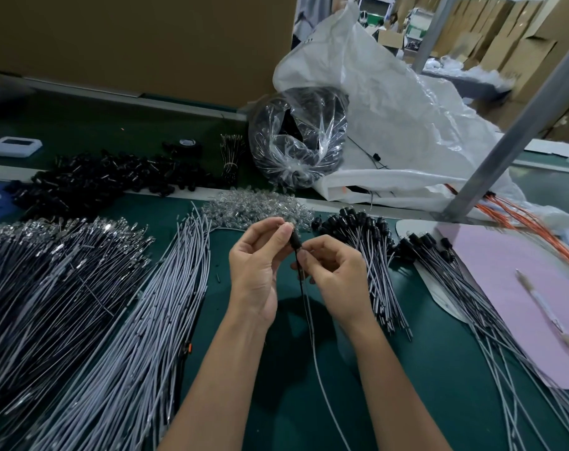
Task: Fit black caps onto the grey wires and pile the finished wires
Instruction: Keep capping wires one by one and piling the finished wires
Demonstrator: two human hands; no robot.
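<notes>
Head view, single entry:

- Left hand [257,255], centre: thumb and forefinger pinched the top of a black cap [295,239], other fingers loosely curled
- Right hand [335,271], at 3 o'clock of the left: fingertips pinched a grey wire [313,340] just below the cap, probably to feed it in; the wire's tail trailed toward 6 o'clock over the green mat [276,402]
- Uncapped grey wires [140,320], 8 o'clock: fanned with their ends toward the hands, seemingly for easy picking
- Loose black caps [98,180], 10 o'clock: heaped in reach
- Finished wires [374,255], 3 o'clock: piled with capped ends together, some lying on a pink sheet [520,288]
- Clear plastic bag [296,138], 12 o'clock: mouth open, dark contents, kind not discernible
- White sack [390,125], 1 o'clock: slumped behind the bag, contents hidden
</notes>
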